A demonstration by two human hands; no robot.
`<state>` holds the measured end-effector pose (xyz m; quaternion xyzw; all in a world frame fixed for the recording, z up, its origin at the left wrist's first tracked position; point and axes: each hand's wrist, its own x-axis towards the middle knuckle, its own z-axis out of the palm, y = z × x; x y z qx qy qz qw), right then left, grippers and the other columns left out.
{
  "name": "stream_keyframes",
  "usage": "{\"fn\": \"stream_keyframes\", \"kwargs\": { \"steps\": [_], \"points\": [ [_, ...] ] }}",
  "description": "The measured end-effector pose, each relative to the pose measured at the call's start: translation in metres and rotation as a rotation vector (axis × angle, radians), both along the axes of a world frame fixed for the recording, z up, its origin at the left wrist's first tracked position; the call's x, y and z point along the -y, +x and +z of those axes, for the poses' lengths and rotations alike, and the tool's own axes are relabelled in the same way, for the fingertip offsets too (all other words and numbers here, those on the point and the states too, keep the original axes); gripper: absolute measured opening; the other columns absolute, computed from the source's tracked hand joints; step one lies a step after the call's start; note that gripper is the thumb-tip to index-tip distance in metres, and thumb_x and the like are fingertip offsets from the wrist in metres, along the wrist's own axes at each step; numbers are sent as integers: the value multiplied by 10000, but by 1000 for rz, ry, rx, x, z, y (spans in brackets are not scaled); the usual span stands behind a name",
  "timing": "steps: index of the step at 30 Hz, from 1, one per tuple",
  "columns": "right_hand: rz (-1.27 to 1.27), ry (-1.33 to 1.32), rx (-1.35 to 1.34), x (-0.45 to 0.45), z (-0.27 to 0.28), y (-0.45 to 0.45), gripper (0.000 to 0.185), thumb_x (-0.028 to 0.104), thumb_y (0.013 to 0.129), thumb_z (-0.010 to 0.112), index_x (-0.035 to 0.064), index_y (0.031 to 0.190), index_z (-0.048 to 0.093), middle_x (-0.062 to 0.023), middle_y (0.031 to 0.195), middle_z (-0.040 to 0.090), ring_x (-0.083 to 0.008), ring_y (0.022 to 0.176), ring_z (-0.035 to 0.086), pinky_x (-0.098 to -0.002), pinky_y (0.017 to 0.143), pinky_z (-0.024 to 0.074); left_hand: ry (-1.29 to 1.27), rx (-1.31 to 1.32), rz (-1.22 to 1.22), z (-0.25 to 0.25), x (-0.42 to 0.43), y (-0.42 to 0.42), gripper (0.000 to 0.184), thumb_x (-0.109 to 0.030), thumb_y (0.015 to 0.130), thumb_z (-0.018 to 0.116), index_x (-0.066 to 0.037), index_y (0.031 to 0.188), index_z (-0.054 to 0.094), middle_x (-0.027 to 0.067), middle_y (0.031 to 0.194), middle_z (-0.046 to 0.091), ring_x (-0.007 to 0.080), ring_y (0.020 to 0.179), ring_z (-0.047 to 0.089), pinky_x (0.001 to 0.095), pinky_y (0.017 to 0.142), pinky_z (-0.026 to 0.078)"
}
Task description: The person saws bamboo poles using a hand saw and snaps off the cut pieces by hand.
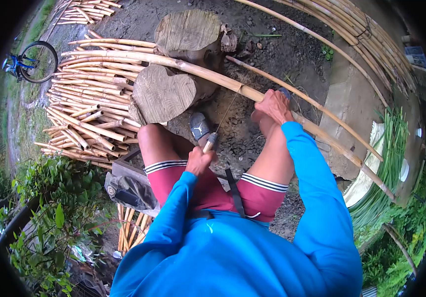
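My left hand [200, 161] is closed round the handle of a thin-bladed saw [210, 142], between my knees. Its narrow blade, seen nearly edge-on, slants up to the underside of a long bamboo pole [208, 74]; I cannot tell how deep it sits. My right hand [274, 106] grips that pole a little to the right of the blade, above my right knee. The pole runs slantwise across the view, passing over a heart-shaped wooden stump [163, 94] and beside a rounder stump [188, 29].
Cut bamboo pieces [92, 104] lie heaped on the left. A thinner pole [304, 96] lies beyond my right hand. Bundled long poles [346, 24] fill the upper right, with green strips [388, 163] below. A bicycle wheel [37, 62] shows far left.
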<state>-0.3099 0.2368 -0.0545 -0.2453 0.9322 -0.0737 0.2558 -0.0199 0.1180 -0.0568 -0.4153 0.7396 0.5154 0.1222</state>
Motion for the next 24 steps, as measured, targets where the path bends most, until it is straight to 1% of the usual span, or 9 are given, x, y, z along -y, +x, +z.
{"fn": "stream_keyframes", "kwargs": {
  "steps": [4,6,8,9,10,17,21,23,24],
  "points": [
    [-4,-19,-27,-4,-3,5,392,290,676,630,-24,893,720,-313,950,662,-459,942,649,-489,868,522,76,110,-176,-24,22,-94,412,-361,797,565,-9,987,661,235,836,656,330,786,677,444,675,522],
    [-5,4,-20,-10,-3,11,392,288,674,627,-26,890,719,-313,952,662,-459,943,649,-489,868,522,286,230,36,-17,13,-98,398,-367,803,563,-28,988,659,232,827,657,344,766,673,453,662,525],
    [14,-4,-43,-9,-3,3,398,289,671,622,-30,890,715,-314,950,662,-455,947,651,-488,868,523,-468,-133,-664,-34,14,-51,378,-367,811,569,-71,1026,666,239,806,655,382,769,670,456,689,546],
    [14,-12,-39,-7,-4,2,398,289,671,622,-30,890,715,-314,950,662,-455,947,651,-488,868,523,-96,21,-169,-6,2,-27,438,-388,772,645,-36,1026,699,283,873,668,394,905,674,442,783,528],
    [11,-13,-53,-7,-6,2,402,292,669,623,-32,889,714,-313,948,663,-453,946,652,-487,868,523,-76,106,-51,4,-5,-3,466,-387,774,625,-31,1066,697,291,952,669,360,983,672,428,823,517],
    [-7,58,52,-4,-1,2,449,298,675,623,2,1002,708,-296,1073,649,-437,1047,628,-475,921,506,163,176,82,-13,0,-98,426,-375,755,593,25,878,676,263,809,665,373,785,671,424,714,522],
    [-20,57,16,-6,2,2,443,294,674,624,8,999,711,-299,1069,649,-436,1063,621,-488,953,483,-262,0,-549,-17,3,-35,488,-361,759,618,75,975,657,315,960,656,435,893,658,408,825,550],
    [-48,47,6,-1,8,-1,436,286,668,625,10,995,713,-298,1066,650,-433,1068,620,-485,968,474,-79,54,-41,-39,-10,26,487,-391,789,617,64,961,642,290,937,667,395,901,669,438,759,512],
    [-47,41,10,-1,7,-1,429,281,664,627,9,984,716,-297,1057,653,-434,1054,626,-477,956,484,-79,54,-52,-31,-7,18,487,-391,789,617,64,961,642,290,937,667,395,901,669,438,759,512]
  ]
}}
